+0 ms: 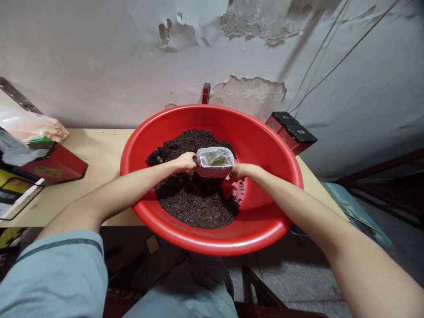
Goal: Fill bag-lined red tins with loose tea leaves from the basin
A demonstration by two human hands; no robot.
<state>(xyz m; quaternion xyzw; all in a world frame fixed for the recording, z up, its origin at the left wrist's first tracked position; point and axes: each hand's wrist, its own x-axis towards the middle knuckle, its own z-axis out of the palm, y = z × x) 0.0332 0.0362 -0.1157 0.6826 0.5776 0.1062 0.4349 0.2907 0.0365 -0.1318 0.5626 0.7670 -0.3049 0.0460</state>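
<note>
A large red basin point(271, 207) holds a heap of dark, loose granules point(198, 210). Over the middle of the heap is a box lined with a clear plastic bag point(215, 162), its open top facing me. My left hand point(188, 161) grips the bag's rim at the box's left side. At the right side, my right hand point(239, 172) is bent down against the box, its fingertips partly hidden and too small to make out fully. A small black lid point(155, 157) rests on the granules at the basin's left.
The basin stands on a pale wooden table point(99, 150). Left are a red box point(59, 163) and plastic bags point(29, 123). Red boxes with black tops point(291, 130) stand behind right. A teal stool point(354, 212) is at the right, a peeling wall behind.
</note>
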